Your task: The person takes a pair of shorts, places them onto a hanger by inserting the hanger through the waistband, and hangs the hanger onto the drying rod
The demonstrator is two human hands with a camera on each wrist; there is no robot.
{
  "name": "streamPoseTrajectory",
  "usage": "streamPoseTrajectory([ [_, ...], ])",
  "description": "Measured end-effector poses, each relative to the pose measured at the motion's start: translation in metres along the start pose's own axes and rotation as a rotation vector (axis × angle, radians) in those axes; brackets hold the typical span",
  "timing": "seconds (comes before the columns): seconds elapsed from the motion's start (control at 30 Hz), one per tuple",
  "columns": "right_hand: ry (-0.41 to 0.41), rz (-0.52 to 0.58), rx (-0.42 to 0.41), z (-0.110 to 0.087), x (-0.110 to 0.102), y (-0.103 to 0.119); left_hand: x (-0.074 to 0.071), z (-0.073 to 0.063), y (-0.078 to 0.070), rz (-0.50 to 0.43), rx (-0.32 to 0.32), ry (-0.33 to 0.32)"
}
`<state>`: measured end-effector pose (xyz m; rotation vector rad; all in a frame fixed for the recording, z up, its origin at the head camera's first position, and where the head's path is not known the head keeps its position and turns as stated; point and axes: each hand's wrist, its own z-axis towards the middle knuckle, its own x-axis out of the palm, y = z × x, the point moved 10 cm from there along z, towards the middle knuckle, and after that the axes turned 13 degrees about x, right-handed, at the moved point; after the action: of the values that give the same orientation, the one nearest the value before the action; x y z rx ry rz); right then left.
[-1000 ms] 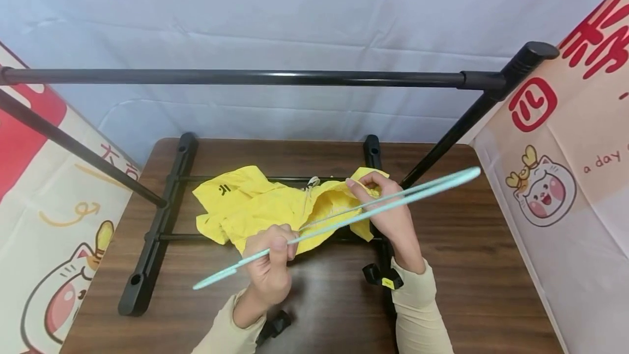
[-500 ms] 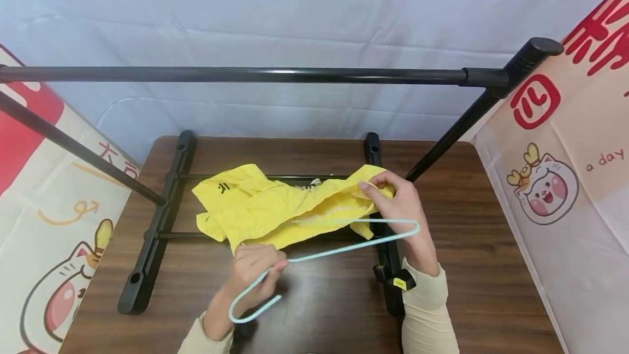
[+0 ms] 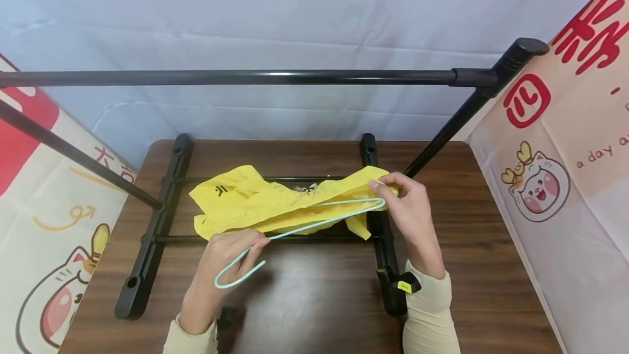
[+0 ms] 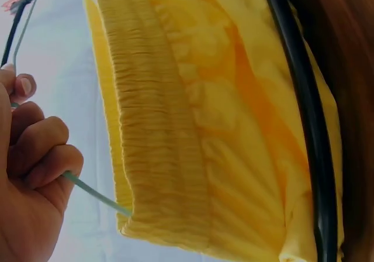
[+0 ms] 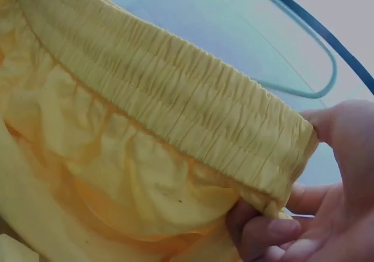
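Note:
Yellow shorts (image 3: 275,204) with a gathered elastic waistband (image 5: 193,92) lie crumpled across the lower bars of a black rack. My left hand (image 3: 228,253) grips a mint-green wire hanger (image 3: 319,224) near its neck, the hook turned toward me. One end of the hanger passes inside the waistband opening in the left wrist view, where curled fingers (image 4: 44,142) show round the wire. With thumb and fingers, my right hand (image 3: 411,217) pinches the waistband's right end. The hanger's other corner (image 5: 330,80) shows beyond the waistband in the right wrist view.
A black top rail (image 3: 245,77) spans the rack above the hands, with slanted posts at both sides. The rack's feet (image 3: 152,239) stand on a brown wooden table (image 3: 472,266). A white cloth (image 3: 275,15) hangs behind, and printed panels (image 3: 545,190) flank the table.
The hanger has turned and lowered, its hook swinging toward me and its right end moving to the waistband opening. My left hand has shifted left; my right hand has drawn the waistband rightward.

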<state>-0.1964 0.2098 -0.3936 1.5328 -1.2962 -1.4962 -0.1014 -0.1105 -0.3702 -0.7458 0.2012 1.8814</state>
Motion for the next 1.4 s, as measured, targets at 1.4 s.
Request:
streamPoseTrajectory([
  [1.4, 0.36, -0.707, -0.612, -0.064, 0.072, 0.036, -0.001, 0.071, -0.022, -0.1, 0.209, 0.025],
])
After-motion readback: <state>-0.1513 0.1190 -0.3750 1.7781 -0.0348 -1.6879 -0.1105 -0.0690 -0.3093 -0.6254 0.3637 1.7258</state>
